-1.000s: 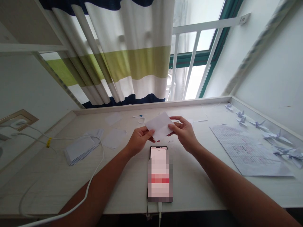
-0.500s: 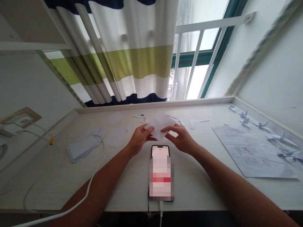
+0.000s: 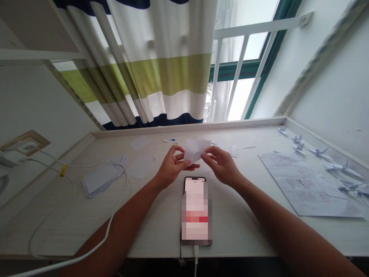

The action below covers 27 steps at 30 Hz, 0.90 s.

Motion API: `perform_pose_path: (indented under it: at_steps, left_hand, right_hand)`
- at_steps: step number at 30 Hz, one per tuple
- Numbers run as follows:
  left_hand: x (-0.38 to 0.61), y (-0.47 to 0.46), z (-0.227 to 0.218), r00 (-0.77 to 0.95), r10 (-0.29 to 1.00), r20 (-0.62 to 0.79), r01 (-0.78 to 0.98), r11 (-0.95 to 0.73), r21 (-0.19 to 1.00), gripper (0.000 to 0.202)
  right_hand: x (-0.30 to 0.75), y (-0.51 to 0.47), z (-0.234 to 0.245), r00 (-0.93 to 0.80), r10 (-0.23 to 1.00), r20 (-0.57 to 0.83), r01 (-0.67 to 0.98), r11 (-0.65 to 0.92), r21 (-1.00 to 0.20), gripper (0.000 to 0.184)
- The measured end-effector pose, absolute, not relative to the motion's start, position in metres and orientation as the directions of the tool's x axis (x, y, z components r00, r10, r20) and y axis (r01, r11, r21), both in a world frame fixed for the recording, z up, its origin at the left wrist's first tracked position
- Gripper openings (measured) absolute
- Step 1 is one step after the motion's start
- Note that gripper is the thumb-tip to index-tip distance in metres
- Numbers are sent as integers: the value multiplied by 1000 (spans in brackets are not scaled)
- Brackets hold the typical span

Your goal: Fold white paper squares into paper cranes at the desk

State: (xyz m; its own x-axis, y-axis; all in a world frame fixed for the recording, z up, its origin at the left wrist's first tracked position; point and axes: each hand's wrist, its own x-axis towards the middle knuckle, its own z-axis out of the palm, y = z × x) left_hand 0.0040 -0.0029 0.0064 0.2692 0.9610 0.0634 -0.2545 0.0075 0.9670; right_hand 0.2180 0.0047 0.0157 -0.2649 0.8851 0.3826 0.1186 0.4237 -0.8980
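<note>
A small white paper square [image 3: 195,150] is held up above the desk between both my hands, partly folded. My left hand [image 3: 172,166] pinches its lower left edge with thumb and fingers. My right hand [image 3: 221,164] pinches its right side. Just below the hands a phone [image 3: 196,209] lies flat on the white desk [image 3: 236,227], its screen lit and a cable plugged into its near end.
A stack of white paper squares [image 3: 99,179] lies at the left, with loose squares [image 3: 142,166] nearby. A white cable [image 3: 115,215] loops across the left. A printed sheet [image 3: 305,184] lies at the right, with several folded paper cranes [image 3: 317,152] along the right wall. A curtain hangs behind.
The paper went from a flat open square to a folded shape as my hands brought its edges together. My left fingers have shifted and spread higher.
</note>
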Motion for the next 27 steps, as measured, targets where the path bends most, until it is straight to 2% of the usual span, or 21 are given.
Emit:
perform_pose_path:
  at_steps: [4, 9, 11, 15, 17, 20, 24, 27]
  left_hand:
    - [7, -5, 8, 284, 953, 108, -261, -31, 965, 63]
    - [10, -8, 10, 330, 943, 29, -196, 39, 980, 72]
    - [11, -9, 10, 350, 937, 1, -185, 68, 980, 73]
    - [12, -10, 8, 394, 919, -19, -198, 105, 975, 78]
    - [12, -10, 7, 406, 914, -16, -208, 110, 972, 79]
    - [11, -9, 5, 425, 905, -11, -209, 110, 972, 75]
    - [9, -8, 3, 447, 895, 5, -243, 115, 963, 52]
    - [9, -7, 2, 472, 881, 5, -230, 118, 966, 58]
  right_hand:
    - [216, 4, 15, -270, 897, 350, 48, 375, -926, 26]
    - [213, 1, 14, -274, 907, 321, -72, 314, -947, 30]
    - [212, 0, 14, -270, 912, 308, -121, 285, -951, 40]
    - [211, -1, 14, -274, 928, 253, -182, 209, -961, 72]
    - [211, -2, 15, -267, 934, 240, -199, 190, -961, 81]
    - [211, -1, 15, -260, 939, 226, -215, 171, -961, 83]
    - [213, 0, 15, -251, 947, 199, -205, 149, -967, 76]
    - [213, 0, 16, -240, 953, 187, -192, 142, -971, 74]
